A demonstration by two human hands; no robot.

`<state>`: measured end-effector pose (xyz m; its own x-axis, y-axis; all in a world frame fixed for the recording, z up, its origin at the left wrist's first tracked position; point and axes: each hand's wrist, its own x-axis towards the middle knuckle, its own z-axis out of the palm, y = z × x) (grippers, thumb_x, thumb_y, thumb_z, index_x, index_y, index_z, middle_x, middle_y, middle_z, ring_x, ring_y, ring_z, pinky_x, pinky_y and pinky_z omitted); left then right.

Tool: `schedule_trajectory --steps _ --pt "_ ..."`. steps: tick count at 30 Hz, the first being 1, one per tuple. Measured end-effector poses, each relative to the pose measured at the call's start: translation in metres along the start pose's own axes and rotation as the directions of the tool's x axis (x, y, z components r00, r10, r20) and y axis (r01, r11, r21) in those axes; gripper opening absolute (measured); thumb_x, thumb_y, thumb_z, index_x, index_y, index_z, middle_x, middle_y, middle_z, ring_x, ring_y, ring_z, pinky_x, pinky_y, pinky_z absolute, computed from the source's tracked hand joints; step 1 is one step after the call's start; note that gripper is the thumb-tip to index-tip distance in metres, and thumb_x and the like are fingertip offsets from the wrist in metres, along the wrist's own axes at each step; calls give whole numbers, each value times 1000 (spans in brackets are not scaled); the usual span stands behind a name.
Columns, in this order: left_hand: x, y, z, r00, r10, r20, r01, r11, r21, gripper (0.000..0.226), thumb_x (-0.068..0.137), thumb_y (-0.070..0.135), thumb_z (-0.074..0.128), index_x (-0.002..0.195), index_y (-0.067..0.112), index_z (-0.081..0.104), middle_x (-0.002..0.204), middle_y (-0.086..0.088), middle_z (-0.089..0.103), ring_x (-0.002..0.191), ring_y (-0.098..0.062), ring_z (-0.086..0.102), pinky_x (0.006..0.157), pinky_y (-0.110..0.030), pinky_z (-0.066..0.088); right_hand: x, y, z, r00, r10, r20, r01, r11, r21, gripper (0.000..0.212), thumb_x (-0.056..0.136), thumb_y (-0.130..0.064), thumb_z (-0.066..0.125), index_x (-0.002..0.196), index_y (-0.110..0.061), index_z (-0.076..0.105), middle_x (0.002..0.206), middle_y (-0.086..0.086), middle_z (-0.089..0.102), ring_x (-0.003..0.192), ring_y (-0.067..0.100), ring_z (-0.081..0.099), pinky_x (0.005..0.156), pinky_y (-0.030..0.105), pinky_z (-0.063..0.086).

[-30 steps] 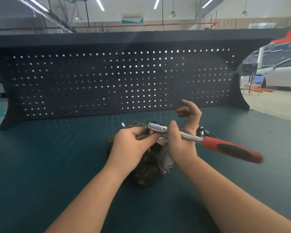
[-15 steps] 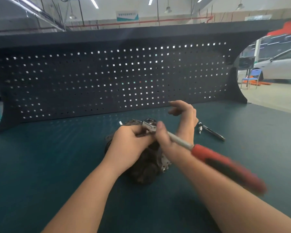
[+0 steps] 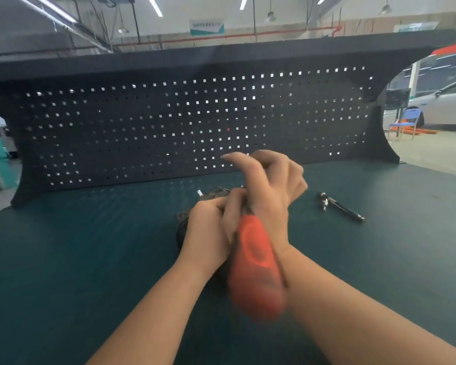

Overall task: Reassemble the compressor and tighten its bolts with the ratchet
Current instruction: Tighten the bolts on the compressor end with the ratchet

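The compressor [image 3: 186, 219] sits on the green tabletop [image 3: 77, 246] near the middle of the view, almost wholly hidden under both hands; only a dark edge at 9 o'clock of the left hand [image 3: 208, 233] and a small bright stub at 11 o'clock of it show. The left hand's grip is curled over the top of the compressor, fingers bent down, though what they press on is covered. Just to its right the ratchet [image 3: 256, 267] points toward the camera, its red handle badly blurred and its metal head hidden between the hands. The right hand [image 3: 269, 191] stands at 12 o'clock of the handle; its fingers are loosely bent, the thumb sticking out to the left, and I cannot tell whether this grip pinches the ratchet's shaft. At 3 o'clock of the hands, well apart, a slim dark tool [image 3: 341, 208] lies on the tabletop. Behind everything runs a dark pegboard [image 3: 142, 133].
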<state>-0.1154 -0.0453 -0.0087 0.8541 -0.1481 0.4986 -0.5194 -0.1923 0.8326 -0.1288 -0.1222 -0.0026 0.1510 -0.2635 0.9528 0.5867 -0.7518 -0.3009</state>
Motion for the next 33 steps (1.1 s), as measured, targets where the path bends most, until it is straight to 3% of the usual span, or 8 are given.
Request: schedule_trajectory --steps 4,8,14,17,20,22,27,33 --pt "4 -2 -5 997 19 80 -24 998 59 32 86 23 63 55 24 67 46 10 56 54 -3 45 53 -23 40 2 11 -3 999 -8 37 7 1000 7 48 66 -13 42 108 -22 62 98 -2 53 101 17 38 89 35 24" --pt "3 0 -10 982 52 180 -51 999 -9 12 86 24 69 80 19 78 77 -6 75 73 -6 65 68 -25 51 3 53 -18 990 35 134 -51 992 116 37 73 -30 47 110 -29 47 93 -5 52 95 11 42 88 34 28" --pt "3 1 -8 994 24 106 -31 997 64 13 87 27 69 83 18 79 82 1 77 90 -18 71 85 -35 53 3 80 -18 850 422 315 -495 845 204 58 67 -58 45 121 -43 34 103 -12 44 106 11 39 93 33 30" --pt "0 1 -4 996 46 83 -49 998 29 10 85 26 72 82 18 78 76 4 76 73 -6 69 68 -25 52 4 56 -18 958 274 85 -287 923 258 48 70 -32 44 116 -45 34 105 -17 41 104 16 45 99 50 33" --pt "-1 1 -4 996 56 72 -58 998 21 15 84 12 69 71 16 75 63 8 71 59 5 53 55 -15 43 5 25 -12 996 34 -84 -22 990 137 55 62 -15 40 111 -40 45 107 -12 42 105 24 44 97 36 28" --pt "0 -2 -5 998 60 25 -62 994 93 37 87 6 60 53 21 64 49 16 60 49 6 45 47 -11 36 2 6 -3 997 -75 -34 76 996 38 52 62 -11 41 108 -32 49 108 -10 40 106 18 36 93 34 23" --pt "3 -2 -7 997 43 60 -48 996 81 42 89 13 61 50 25 66 47 14 61 46 5 50 46 -10 39 2 11 -8 998 -32 51 31 999 25 47 67 -6 52 109 -27 44 103 -7 49 103 15 38 92 36 25" --pt "5 2 -15 983 8 183 -10 1000 12 12 85 27 69 79 27 79 79 8 76 80 -1 69 75 -18 52 3 29 -28 991 128 -44 -104 929 356 29 79 -24 54 104 -37 46 96 -19 46 95 21 50 92 34 35"
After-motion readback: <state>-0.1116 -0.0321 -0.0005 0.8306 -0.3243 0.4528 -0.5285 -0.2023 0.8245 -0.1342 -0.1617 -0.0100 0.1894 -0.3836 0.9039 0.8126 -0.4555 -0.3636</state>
